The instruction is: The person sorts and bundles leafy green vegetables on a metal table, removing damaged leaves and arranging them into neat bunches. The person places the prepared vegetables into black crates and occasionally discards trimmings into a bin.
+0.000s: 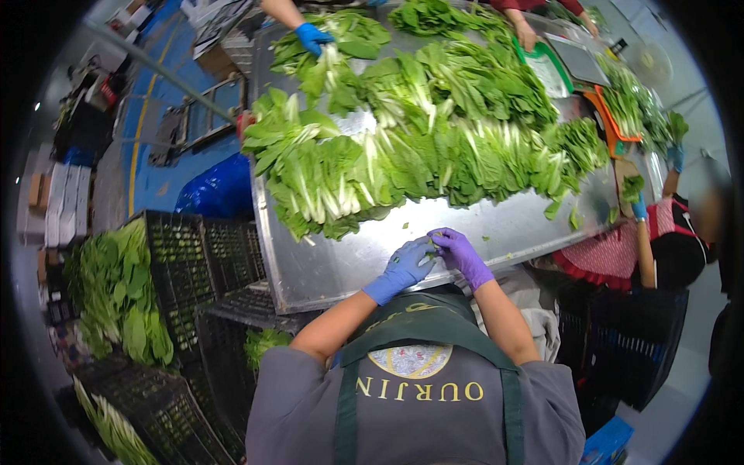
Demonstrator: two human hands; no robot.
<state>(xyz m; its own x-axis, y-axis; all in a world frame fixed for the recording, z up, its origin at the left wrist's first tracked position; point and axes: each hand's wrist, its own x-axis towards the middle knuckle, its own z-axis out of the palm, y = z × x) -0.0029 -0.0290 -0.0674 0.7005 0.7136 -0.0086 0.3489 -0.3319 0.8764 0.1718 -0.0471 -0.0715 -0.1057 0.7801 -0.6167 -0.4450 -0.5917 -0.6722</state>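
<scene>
My left hand, in a blue glove, and my right hand, in a purple glove, meet over the near edge of a metal table. A small green leaf piece shows between their fingertips; which hand grips it is hard to tell. Just beyond my hands, a long row of leafy greens with pale stems lies across the table. Behind that row more greens are heaped. Small leaf scraps lie on the bare metal near my fingers.
Across the table, a co-worker's blue-gloved hand holds greens; another person's bare hand touches a green-rimmed tray. An orange holder stands at the right, near a co-worker in a pink apron. Black plastic crates of greens stand at the left.
</scene>
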